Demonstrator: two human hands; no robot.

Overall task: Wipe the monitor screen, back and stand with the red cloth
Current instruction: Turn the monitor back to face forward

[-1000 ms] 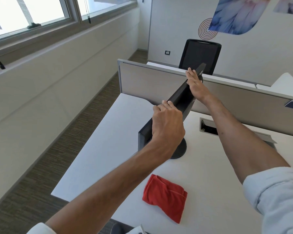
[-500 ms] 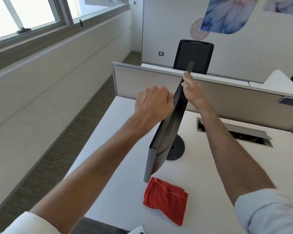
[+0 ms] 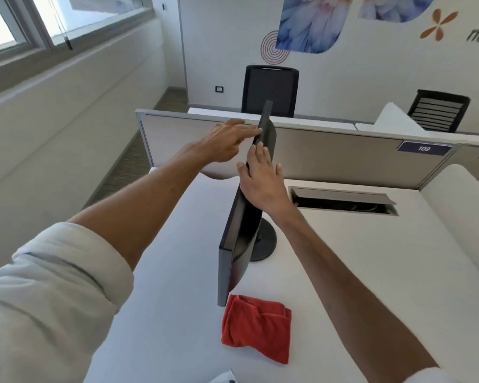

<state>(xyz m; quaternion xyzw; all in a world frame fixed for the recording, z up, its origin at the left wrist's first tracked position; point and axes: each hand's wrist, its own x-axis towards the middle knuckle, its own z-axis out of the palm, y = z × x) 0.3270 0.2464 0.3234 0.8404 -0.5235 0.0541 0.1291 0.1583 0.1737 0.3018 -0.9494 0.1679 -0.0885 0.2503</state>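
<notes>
One monitor [image 3: 245, 228], left hand [image 3: 224, 142] straight-fingered touching it, right hand [image 3: 260, 181] flat on it, red cloth [image 3: 256, 330] nearby

A black monitor [image 3: 242, 225] stands edge-on on its round stand [image 3: 264, 241] mid-counter; a crumpled red cloth [image 3: 256, 328] lies just beside its near corner.

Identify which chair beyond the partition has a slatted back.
The right office chair; the left office chair, behind the monitor, has a plain dark back.

Head camera looks down, forward over desk [image 3: 177, 272].
</notes>
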